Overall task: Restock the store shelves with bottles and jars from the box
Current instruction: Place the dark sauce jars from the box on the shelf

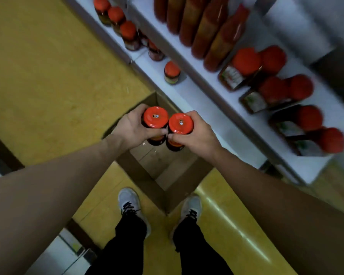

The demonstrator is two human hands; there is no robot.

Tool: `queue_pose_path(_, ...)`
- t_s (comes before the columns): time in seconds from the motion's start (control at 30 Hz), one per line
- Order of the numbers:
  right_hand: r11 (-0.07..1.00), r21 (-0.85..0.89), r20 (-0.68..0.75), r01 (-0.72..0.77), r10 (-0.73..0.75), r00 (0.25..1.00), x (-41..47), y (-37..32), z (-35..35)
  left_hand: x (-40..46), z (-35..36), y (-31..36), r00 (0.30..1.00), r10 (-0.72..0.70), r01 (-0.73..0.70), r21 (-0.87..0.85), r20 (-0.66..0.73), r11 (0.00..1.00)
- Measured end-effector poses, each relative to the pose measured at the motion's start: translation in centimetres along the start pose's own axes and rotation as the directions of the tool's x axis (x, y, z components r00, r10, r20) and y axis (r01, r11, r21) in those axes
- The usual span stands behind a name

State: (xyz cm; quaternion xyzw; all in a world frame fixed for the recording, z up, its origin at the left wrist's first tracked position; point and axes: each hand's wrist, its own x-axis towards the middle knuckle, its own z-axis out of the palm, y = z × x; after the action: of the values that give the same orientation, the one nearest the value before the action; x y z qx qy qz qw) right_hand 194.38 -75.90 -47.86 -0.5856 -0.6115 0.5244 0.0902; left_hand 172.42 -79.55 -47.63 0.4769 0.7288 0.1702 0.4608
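Glossy orange-red screw lids cap the two dark glass jars, the left jar (155,124) gripped around its shoulder by the left hand (131,129) and the right jar (180,130) by the right hand (195,133), held side by side with lids almost touching above the open cardboard box (163,165) on the yellow floor. Smooth round glass can slip, so I would keep each grip firm below the lid. Each jar should go down upright on the white lower shelf (198,96), near the lone jar (172,73).
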Motion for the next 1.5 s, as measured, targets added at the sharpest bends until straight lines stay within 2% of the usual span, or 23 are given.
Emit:
queue_pose_path(0.27,0.98,0.116,-0.127,0.162,-0.147,0.981,-12.5,-19.0,-10.7,-12.2,-13.9,17.3,0.98,0.178,-0.189,-0.125,-0.09,0.974)
queue_pose_path(0.47,0.942,0.218,-0.265,0.256,-0.196,0.944,-20.8,-28.8,-15.3,-19.0,-21.6,26.1,0.94,0.332,-0.34,-0.18,-0.074,0.923)
queue_pose_path(0.63,0.907,0.163,-0.437,0.389,-0.287,0.852,-26.0,-35.7,-19.3,-23.6,-26.5,33.5,0.872,0.484,-0.487,-0.214,-0.071,0.847)
queue_pose_path(0.77,0.859,0.155,-0.51,0.487,-0.353,0.784,-30.7,-40.2,-22.8,-26.4,-29.4,39.0,0.778,0.624,-0.623,-0.214,-0.071,0.752)
queue_pose_path(0.9,0.815,0.151,-0.604,0.56,-0.372,0.705,-34.9,-43.1,-25.2,-28.7,-31.3,43.8,0.694,0.718,-0.71,-0.208,-0.049,0.672)
queue_pose_path(1.03,0.816,0.099,-0.676,0.57,-0.365,0.641,-37.9,-44.7,-27.7,-31.2,-32.0,47.5,0.625,0.78,-0.765,-0.227,-0.037,0.603)
queue_pose_path(1.13,0.791,0.117,-0.713,0.6,-0.354,0.606,-39.6,-45.3,-29.5,-32.8,-31.9,49.6,0.599,0.799,-0.784,-0.24,-0.049,0.573)
queue_pose_path(1.37,0.66,0.297,-0.692,0.69,-0.35,0.632,-41.8,-43.2,-32.1,-35.3,-29.7,53.0,0.577,0.817,-0.792,-0.236,0.011,0.563)
queue_pose_path(1.5,0.572,0.446,-0.638,0.688,-0.336,0.693,-42.8,-40.9,-33.4,-36.9,-27.1,54.3,0.599,0.801,-0.77,-0.255,0.027,0.585)
